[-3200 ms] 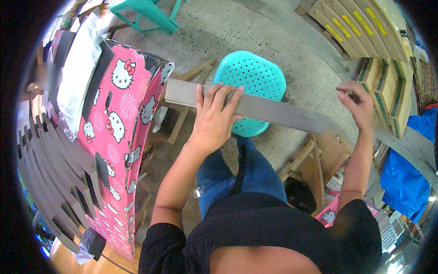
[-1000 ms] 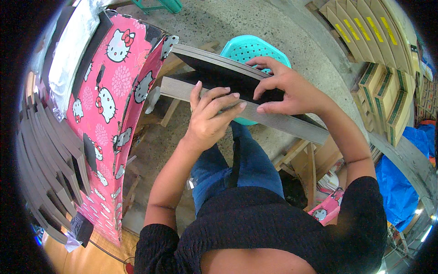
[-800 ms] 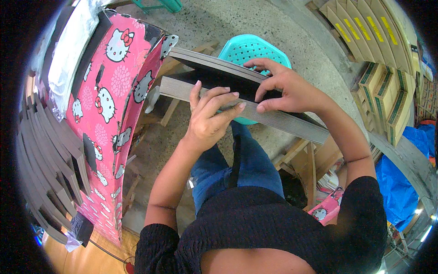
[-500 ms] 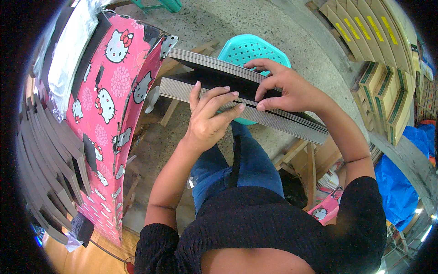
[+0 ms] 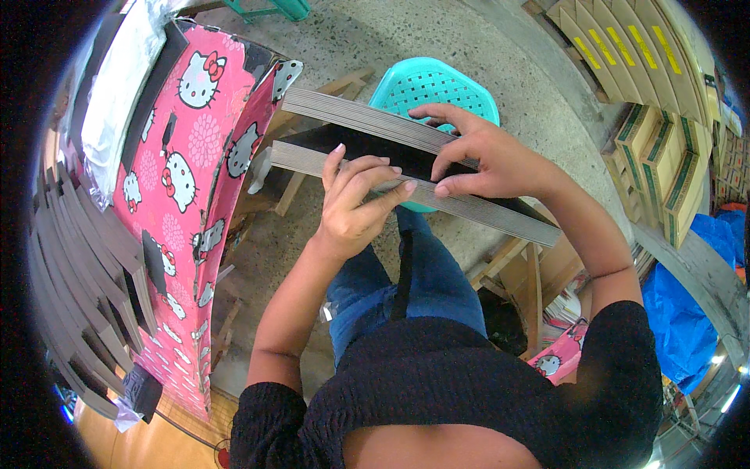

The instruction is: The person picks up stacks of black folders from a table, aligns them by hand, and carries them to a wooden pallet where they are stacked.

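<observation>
I hold a thick stack of grey boards (image 5: 476, 215) edge-up in front of me, split apart into two bundles with a black face showing in the gap. My left hand (image 5: 355, 199) grips the near bundle, its fingers hooked over the top edge. Fingers of my right hand (image 5: 484, 156) reach into the gap and press on the far bundle (image 5: 351, 117). Both hands are above my knees in blue jeans (image 5: 406, 281).
A turquoise plastic stool (image 5: 433, 86) stands behind the boards. A pink cartoon-cat printed stack (image 5: 187, 195) rises at the left, beside fanned grey boards (image 5: 78, 289). Yellow-striped boxes (image 5: 648, 102) and a blue tarp (image 5: 687, 313) lie at the right. A wooden frame (image 5: 531, 273) stands under my right elbow.
Earlier I held the stack closed, hands wide apart. Since then my right hand came in to the middle and split the stack open; over the last second the gap stays open.
</observation>
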A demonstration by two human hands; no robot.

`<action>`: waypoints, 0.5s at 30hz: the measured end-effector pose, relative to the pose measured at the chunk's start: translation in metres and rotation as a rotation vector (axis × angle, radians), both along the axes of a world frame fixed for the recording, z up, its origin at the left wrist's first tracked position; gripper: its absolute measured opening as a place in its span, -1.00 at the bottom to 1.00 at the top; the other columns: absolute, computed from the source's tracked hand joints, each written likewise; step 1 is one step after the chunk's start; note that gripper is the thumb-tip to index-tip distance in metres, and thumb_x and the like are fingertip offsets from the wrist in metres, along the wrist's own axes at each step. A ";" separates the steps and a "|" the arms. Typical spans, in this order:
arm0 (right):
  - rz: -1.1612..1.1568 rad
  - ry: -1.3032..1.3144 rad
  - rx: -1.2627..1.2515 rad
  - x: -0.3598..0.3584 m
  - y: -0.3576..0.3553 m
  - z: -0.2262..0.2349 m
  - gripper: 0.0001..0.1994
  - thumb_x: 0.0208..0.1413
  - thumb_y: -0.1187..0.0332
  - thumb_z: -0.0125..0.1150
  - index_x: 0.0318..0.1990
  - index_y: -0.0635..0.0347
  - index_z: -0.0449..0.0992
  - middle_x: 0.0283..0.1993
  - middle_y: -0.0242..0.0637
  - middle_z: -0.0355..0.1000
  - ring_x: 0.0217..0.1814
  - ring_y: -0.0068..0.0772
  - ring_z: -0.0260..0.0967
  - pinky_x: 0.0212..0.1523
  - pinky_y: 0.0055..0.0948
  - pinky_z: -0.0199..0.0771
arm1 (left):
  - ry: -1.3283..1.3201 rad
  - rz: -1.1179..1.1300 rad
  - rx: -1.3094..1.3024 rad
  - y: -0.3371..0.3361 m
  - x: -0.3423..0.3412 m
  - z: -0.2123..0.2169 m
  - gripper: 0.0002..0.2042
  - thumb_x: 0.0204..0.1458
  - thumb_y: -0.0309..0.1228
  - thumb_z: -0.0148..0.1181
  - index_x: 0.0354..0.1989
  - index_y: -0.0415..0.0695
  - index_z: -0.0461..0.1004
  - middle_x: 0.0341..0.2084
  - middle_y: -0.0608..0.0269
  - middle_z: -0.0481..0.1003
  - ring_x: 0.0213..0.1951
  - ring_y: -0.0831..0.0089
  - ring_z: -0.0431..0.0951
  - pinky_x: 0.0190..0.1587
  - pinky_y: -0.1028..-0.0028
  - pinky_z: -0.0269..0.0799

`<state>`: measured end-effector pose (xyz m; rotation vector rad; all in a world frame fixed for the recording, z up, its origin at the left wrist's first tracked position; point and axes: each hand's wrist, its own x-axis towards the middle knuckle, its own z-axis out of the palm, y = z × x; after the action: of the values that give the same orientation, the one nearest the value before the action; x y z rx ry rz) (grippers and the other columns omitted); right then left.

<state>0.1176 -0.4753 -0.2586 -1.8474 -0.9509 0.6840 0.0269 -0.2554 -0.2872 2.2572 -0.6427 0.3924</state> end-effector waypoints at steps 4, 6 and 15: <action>-0.011 0.031 0.009 -0.001 0.001 0.000 -0.86 -0.25 0.37 0.36 -0.47 0.14 0.55 0.22 -0.10 0.11 0.24 -0.13 0.08 0.12 -0.26 0.15 | 0.014 -0.005 0.002 0.001 -0.001 0.001 -0.73 -0.36 -0.51 0.22 -0.37 0.03 0.58 -0.35 0.32 0.46 -0.22 0.34 0.47 0.14 0.14 0.01; -0.013 0.045 0.010 -0.002 0.001 -0.001 -0.85 -0.26 0.35 0.36 -0.47 0.13 0.55 0.22 -0.08 0.11 0.24 -0.10 0.09 0.14 -0.24 0.13 | 0.015 -0.007 -0.001 0.001 -0.001 0.001 -0.73 -0.35 -0.51 0.22 -0.37 0.03 0.58 -0.35 0.32 0.46 -0.21 0.33 0.48 0.14 0.13 0.01; -0.007 0.017 0.010 -0.001 0.000 -0.004 -0.83 -0.26 0.31 0.36 -0.47 0.12 0.54 0.21 -0.07 0.11 0.24 -0.05 0.07 0.18 -0.23 0.09 | 0.015 -0.011 -0.011 0.002 -0.002 0.000 -0.74 -0.34 -0.51 0.23 -0.36 0.04 0.58 -0.33 0.30 0.46 -0.20 0.32 0.48 0.13 0.13 0.02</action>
<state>0.1163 -0.4751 -0.2623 -1.8330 -0.9347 0.6884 0.0253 -0.2537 -0.2872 2.2438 -0.6430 0.3722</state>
